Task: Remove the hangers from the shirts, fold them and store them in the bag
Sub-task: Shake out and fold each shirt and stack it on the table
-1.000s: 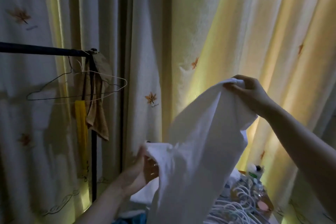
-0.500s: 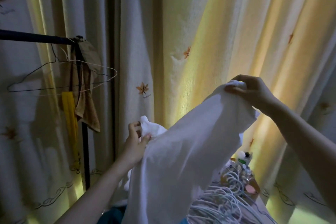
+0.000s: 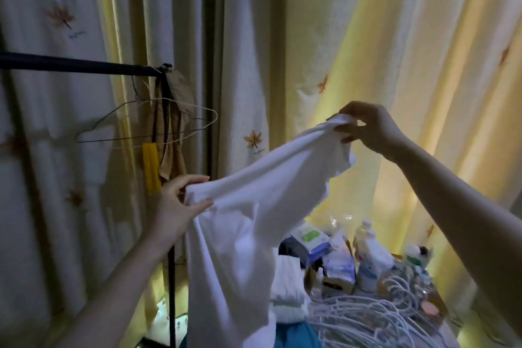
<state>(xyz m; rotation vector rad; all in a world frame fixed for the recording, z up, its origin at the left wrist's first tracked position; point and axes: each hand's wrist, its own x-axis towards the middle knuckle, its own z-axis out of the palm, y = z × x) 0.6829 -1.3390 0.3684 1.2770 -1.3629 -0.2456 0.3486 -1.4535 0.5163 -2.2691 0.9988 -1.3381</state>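
The white shirt [image 3: 248, 206], off its hanger, hangs in the air beside a pile of hangers [image 3: 367, 316]. The left hand [image 3: 176, 206] pinches one top corner, the right hand [image 3: 370, 127] the other, higher. Folding seems to be starting; next it needs levelling and halving.

Leaf-print curtains [image 3: 423, 65], black rail [image 3: 70, 65], bottles [image 3: 367, 251], yellow cloth [image 3: 151, 167]

A white shirt [image 3: 248, 206] is being held up, pinched at its lower corner by the left hand [image 3: 178, 206] and at its upper corner by the right hand [image 3: 367, 127]. Wire hangers [image 3: 147, 124] are hanging from a dark rail [image 3: 70, 66] before the curtain [image 3: 409, 51].
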